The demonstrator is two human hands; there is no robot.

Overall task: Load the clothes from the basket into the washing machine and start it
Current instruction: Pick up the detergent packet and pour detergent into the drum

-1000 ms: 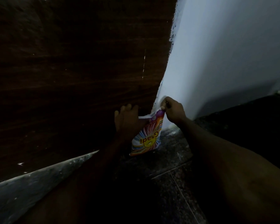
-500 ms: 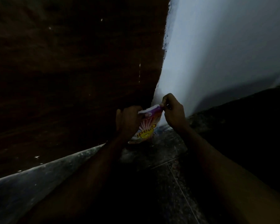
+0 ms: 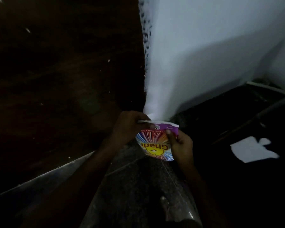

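Purple-topped Ghadi detergent packet [image 3: 155, 145] is pinched at its top edge by the fingers [image 3: 169, 133] of left hand [image 3: 127, 127] and right hand [image 3: 181, 145]. It looks unopened, so dosing and starting remain. Washing machine and basket are unseen.

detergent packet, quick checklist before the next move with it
1. Left hand grips one top corner of the detergent packet: ok.
2. Right hand pinches the same top edge, thumb in front: ok.
3. Top edge already torn open: cannot tell.
4. Powder spilled on the floor below: cannot tell, too dark.
5. Washing machine in view to pour into: not ok, it is not in the frame.
6. Enough light to work by: not ok, most of the scene is dark.
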